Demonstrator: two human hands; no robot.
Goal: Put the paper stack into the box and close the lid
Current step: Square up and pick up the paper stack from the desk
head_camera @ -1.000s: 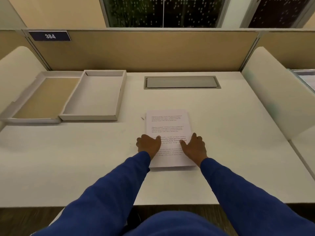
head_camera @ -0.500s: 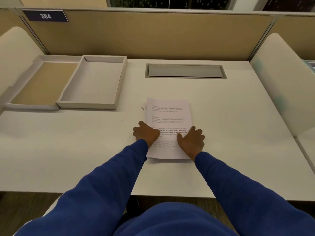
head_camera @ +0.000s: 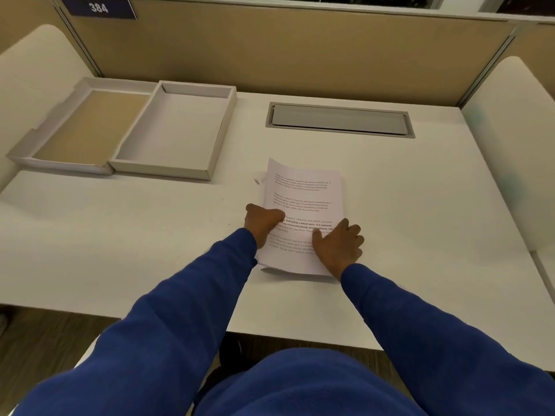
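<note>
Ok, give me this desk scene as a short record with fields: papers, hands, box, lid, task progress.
papers: paper stack on the desk, far left corner lifted
left hand: left hand at the stack's left edge, fingers curled
right hand: right hand resting on the stack's near right part
box: box open, nothing in it
lid: lid beside the box, inside up
progress: stack not yet in box

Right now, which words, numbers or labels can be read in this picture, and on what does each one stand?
"384": white digits on the dark blue plate on the desk divider, upper left.
"Defined by a slower pace. It is centered": bold line on the top sheet of the paper stack, partly readable; the other printed lines are too small and blurred to read.
Box and lid: no text visible.
</note>
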